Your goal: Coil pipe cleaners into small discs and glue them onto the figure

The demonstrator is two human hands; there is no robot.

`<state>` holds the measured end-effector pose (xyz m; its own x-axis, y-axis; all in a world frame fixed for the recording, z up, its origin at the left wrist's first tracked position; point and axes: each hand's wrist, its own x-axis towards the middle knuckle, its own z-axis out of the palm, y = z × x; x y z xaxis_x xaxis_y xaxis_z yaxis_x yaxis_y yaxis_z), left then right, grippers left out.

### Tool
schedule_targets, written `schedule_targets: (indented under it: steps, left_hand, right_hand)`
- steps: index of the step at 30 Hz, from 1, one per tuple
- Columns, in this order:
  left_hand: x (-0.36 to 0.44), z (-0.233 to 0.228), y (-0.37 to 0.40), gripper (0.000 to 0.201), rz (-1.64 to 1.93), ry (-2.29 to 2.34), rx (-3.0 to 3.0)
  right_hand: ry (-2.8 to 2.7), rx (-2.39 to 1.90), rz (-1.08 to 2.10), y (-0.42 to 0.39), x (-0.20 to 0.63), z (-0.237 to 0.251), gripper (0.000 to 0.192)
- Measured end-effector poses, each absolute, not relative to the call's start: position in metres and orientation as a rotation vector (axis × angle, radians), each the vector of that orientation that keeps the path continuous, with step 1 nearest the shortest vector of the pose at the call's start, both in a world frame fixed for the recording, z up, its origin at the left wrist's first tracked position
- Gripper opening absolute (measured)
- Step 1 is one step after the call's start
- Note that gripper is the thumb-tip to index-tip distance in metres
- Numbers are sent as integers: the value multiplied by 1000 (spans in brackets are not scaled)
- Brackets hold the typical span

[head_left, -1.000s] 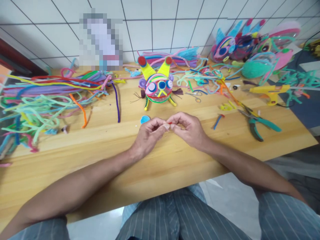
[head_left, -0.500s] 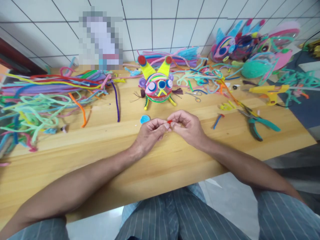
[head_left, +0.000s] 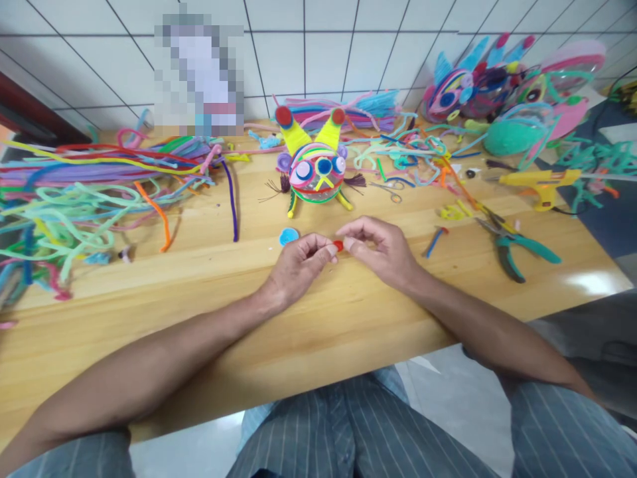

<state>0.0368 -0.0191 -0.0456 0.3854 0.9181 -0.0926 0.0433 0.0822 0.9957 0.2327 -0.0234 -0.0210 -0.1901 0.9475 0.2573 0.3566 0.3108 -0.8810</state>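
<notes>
A small red piece (head_left: 338,245), perhaps rolled pipe cleaner, is pinched between the thumb and fingertips of my left hand (head_left: 301,264). My right hand (head_left: 381,251) hovers at its right side, thumb and forefinger slightly parted close to the red piece. Just beyond my left hand lies a flat light-blue disc (head_left: 288,236). Farther back stands a colourful animal-face figure (head_left: 318,169) with yellow horns tipped in red, round eyes and dark bristly tufts at its sides.
Pipe cleaners (head_left: 99,166) pile up on the left and along the wall. Scissors (head_left: 391,191) lie right of the figure. Pliers (head_left: 512,245), a yellow glue gun (head_left: 545,186) and a short blue piece (head_left: 434,243) are on the right. More figures (head_left: 450,89) stand at back right.
My right fingertips have drawn slightly back to the right from the red piece, showing more of it. My left hand keeps its pinch. The view has shifted a little.
</notes>
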Motion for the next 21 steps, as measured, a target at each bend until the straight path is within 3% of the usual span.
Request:
schedule_targets:
  steps: [21]
  left_hand:
    - [37, -46, -20, 33, 804, 965, 1267]
  right_hand:
    - [-1655, -1198, 925, -26, 225, -34, 8]
